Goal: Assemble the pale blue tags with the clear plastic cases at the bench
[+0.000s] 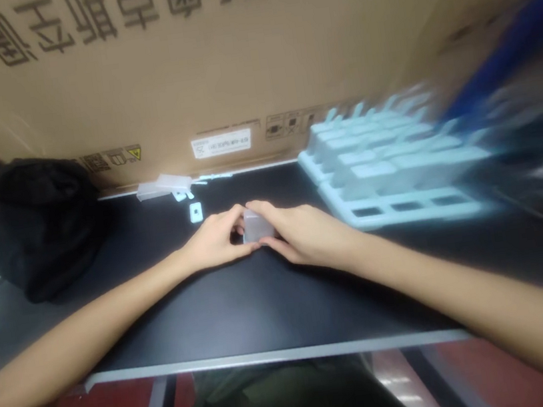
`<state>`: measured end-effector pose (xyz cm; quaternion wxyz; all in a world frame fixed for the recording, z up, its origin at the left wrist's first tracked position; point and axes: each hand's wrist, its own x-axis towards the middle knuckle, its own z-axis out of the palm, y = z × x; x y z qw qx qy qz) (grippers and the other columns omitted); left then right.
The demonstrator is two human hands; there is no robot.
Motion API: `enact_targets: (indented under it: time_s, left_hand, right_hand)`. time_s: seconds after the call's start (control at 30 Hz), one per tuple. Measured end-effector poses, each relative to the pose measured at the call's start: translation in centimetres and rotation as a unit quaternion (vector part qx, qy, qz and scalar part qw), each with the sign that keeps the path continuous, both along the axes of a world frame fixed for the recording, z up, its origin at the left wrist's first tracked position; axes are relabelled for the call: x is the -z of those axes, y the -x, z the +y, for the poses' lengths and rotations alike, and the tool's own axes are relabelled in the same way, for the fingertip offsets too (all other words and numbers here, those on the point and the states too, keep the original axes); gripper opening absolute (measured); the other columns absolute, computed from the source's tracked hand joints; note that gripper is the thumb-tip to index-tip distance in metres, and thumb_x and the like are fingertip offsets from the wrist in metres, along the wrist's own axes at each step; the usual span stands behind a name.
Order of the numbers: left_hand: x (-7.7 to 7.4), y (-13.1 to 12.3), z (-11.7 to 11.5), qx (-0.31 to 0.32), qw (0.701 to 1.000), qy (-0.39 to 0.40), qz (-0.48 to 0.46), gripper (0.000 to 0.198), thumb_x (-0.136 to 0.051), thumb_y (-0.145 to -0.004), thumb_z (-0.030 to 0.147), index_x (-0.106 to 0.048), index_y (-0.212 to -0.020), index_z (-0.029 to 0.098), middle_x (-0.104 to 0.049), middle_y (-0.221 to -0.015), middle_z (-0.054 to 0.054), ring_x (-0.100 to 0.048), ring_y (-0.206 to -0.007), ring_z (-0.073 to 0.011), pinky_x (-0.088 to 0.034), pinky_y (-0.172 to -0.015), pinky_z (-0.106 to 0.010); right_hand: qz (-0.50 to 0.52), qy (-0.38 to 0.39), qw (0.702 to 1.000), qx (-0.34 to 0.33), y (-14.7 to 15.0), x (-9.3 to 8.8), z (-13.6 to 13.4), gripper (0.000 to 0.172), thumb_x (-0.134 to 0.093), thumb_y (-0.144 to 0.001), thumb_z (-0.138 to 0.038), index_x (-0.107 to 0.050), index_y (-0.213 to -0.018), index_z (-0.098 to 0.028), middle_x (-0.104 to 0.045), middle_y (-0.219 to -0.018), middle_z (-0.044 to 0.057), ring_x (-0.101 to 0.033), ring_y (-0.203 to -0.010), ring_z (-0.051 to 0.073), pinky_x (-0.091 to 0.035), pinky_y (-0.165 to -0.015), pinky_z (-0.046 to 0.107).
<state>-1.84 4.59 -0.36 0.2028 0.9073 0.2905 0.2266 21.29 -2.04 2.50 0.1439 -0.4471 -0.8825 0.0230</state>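
Note:
Both of my hands meet at the middle of the black table point(247, 315) around a small grey-white block point(256, 226). My left hand point(216, 239) pinches its left side with curled fingers. My right hand point(300, 233) wraps over its right side and top. The block rests on or just above the table; I cannot tell which.
A pale blue tray point(387, 167) of white blocks in compartments lies to the right, blurred. A black bag point(36, 223) sits at the left. Small white parts point(168, 185) and a little tag point(196, 212) lie near the big cardboard box point(210, 57) at the back.

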Motion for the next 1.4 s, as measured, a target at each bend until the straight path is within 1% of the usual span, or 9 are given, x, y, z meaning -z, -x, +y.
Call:
enact_targets:
  time_s: [0.23,0.4,0.5,0.73,0.97,1.1,1.23,1.33,1.4]
  left_hand:
    - [-1.5,1.4,1.2,0.066,0.996,-0.012,0.052,0.056,-0.076,-0.087,0.057,-0.056,-0.126,0.022,-0.07,-0.107,-0.007,-0.069,-0.09,-0.0218,-0.057,-0.08,-0.035]
    - [-2.6,3.9,3.6,-0.148,0.968,-0.166,0.115,0.031,-0.05,-0.103,0.046,-0.063,-0.116,0.02,-0.069,-0.11,-0.009,-0.066,-0.104,-0.0261,-0.054,-0.092,-0.042]
    - [-2.2,4.3,4.4,-0.204,0.948,-0.176,0.168,0.025,-0.048,-0.101,0.037,-0.066,-0.101,0.02,-0.07,-0.1,-0.008,-0.065,-0.097,-0.0256,-0.053,-0.087,-0.04]
    - [-1.1,0.3,6.8,-0.155,0.96,-0.185,0.139,0.023,-0.049,-0.1,0.031,-0.068,-0.103,0.019,-0.073,-0.101,-0.009,-0.065,-0.097,-0.0251,-0.052,-0.083,-0.037]
    - [-1.5,-2.4,12.8,-0.214,0.933,-0.197,0.214,0.033,-0.055,-0.092,0.019,-0.069,-0.121,0.013,-0.075,-0.116,-0.017,-0.068,-0.111,-0.0319,-0.054,-0.096,-0.044]
    - [-1.8,-2.3,14.1,-0.155,0.956,-0.162,0.191,0.031,-0.06,-0.091,0.017,-0.069,-0.12,0.019,-0.079,-0.11,-0.006,-0.072,-0.106,-0.024,-0.056,-0.095,-0.036]
    - [-2.3,-2.1,14.3,-0.092,0.979,-0.113,0.146,0.032,-0.066,-0.084,0.013,-0.069,-0.116,0.018,-0.081,-0.101,-0.004,-0.076,-0.094,-0.0213,-0.057,-0.087,-0.034]
    - [-2.5,-2.0,12.9,-0.039,0.991,-0.117,0.047,0.024,-0.069,-0.087,0.015,-0.068,-0.111,0.016,-0.08,-0.097,-0.005,-0.075,-0.09,-0.0192,-0.057,-0.085,-0.033]
    - [-2.4,-1.9,10.7,0.02,0.993,-0.105,-0.056,0.018,-0.07,-0.092,0.022,-0.067,-0.108,0.016,-0.079,-0.095,-0.006,-0.075,-0.087,-0.0166,-0.058,-0.084,-0.031]
  right_hand:
    - [0.023,0.023,0.999,-0.003,0.1,0.0,0.3,0.065,-0.06,-0.095,-0.022,-0.036,-0.155,-0.015,-0.076,-0.111,0.014,-0.074,-0.084,0.025,-0.051,-0.07,0.033]
    - [0.019,0.03,0.999,0.01,-0.2,0.1,0.8,0.07,-0.059,-0.096,-0.024,-0.032,-0.16,-0.015,-0.076,-0.105,0.013,-0.074,-0.083,0.026,-0.053,-0.073,0.035]
    - [0.003,0.019,0.999,0.026,-0.5,0.1,1.0,0.072,-0.058,-0.096,-0.025,-0.029,-0.161,-0.014,-0.075,-0.11,0.015,-0.075,-0.086,0.028,-0.054,-0.074,0.037]
    - [-0.061,0.01,0.994,0.094,-0.9,-0.5,1.4,0.073,-0.06,-0.097,-0.028,-0.028,-0.16,-0.016,-0.078,-0.107,0.014,-0.077,-0.087,0.032,-0.05,-0.068,0.034]
    - [-0.091,0.011,0.986,0.136,-0.7,-0.7,1.4,0.074,-0.06,-0.099,-0.031,-0.025,-0.163,-0.016,-0.078,-0.108,0.015,-0.077,-0.089,0.035,-0.048,-0.067,0.034]
    - [-0.073,0.011,0.985,0.157,-1.4,-0.5,1.7,0.07,-0.06,-0.097,-0.031,-0.031,-0.159,-0.017,-0.078,-0.104,0.014,-0.076,-0.085,0.034,-0.044,-0.062,0.033]
    - [0.004,-0.032,0.989,0.145,-3.0,-0.3,2.7,0.042,-0.055,-0.098,-0.031,-0.052,-0.137,-0.015,-0.077,-0.102,0.014,-0.073,-0.083,0.03,-0.047,-0.067,0.035]
    - [0.074,-0.069,0.985,0.138,-4.4,-0.9,3.1,0.029,-0.058,-0.094,-0.033,-0.059,-0.118,-0.016,-0.075,-0.092,0.012,-0.071,-0.076,0.027,-0.047,-0.067,0.034]
    - [0.135,-0.073,0.98,0.129,-5.1,-1.7,3.0,0.04,-0.062,-0.09,-0.034,-0.056,-0.126,-0.017,-0.073,-0.085,0.007,-0.067,-0.067,0.023,-0.047,-0.063,0.033]
